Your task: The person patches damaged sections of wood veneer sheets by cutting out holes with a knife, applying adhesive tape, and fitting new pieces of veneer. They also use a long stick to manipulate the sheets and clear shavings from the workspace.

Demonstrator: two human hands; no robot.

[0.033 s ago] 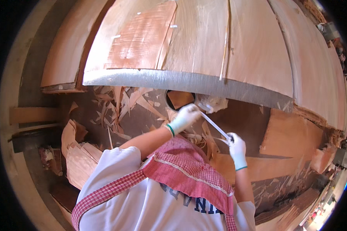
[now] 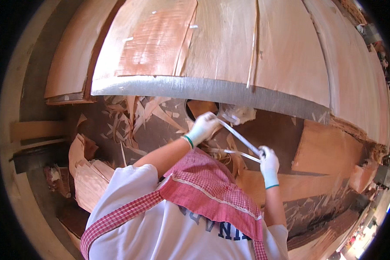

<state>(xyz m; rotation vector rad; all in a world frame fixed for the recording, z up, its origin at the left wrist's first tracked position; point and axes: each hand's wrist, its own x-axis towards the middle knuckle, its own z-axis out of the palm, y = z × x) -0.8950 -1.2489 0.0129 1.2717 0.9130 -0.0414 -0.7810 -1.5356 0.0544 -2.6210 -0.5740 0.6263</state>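
Taking clock directions from the middle of the view, holding a white strip pulled straight, running from just off the centre out toward 4 o'clock. Gripping its upper end at the fingertips of the gloved left hand, right beside the middle, fingers curled in. Gripping its lower end in the gloved right hand at 4 o'clock, fingers folded round it, with a slack length trailing back toward the centre. Cannot make out where that tail ends, nor tell tape from plain band. Judging by the straight pull, probably at the step of drawing out a length tight. For the next move, seems to call for even tension, a firm pinch at both ends, and slack free of twists and clear of the checked red apron at 6 o'clock. Facing, at 12 o'clock, a metal-edged surface spread with wood sheets; at 11 o'clock, a reddish sheet bearing small white pieces. Just past the left hand, toward 12 o'clock, a round dark-rimmed container; between 9 and 10 o'clock, scattered wood offcuts.
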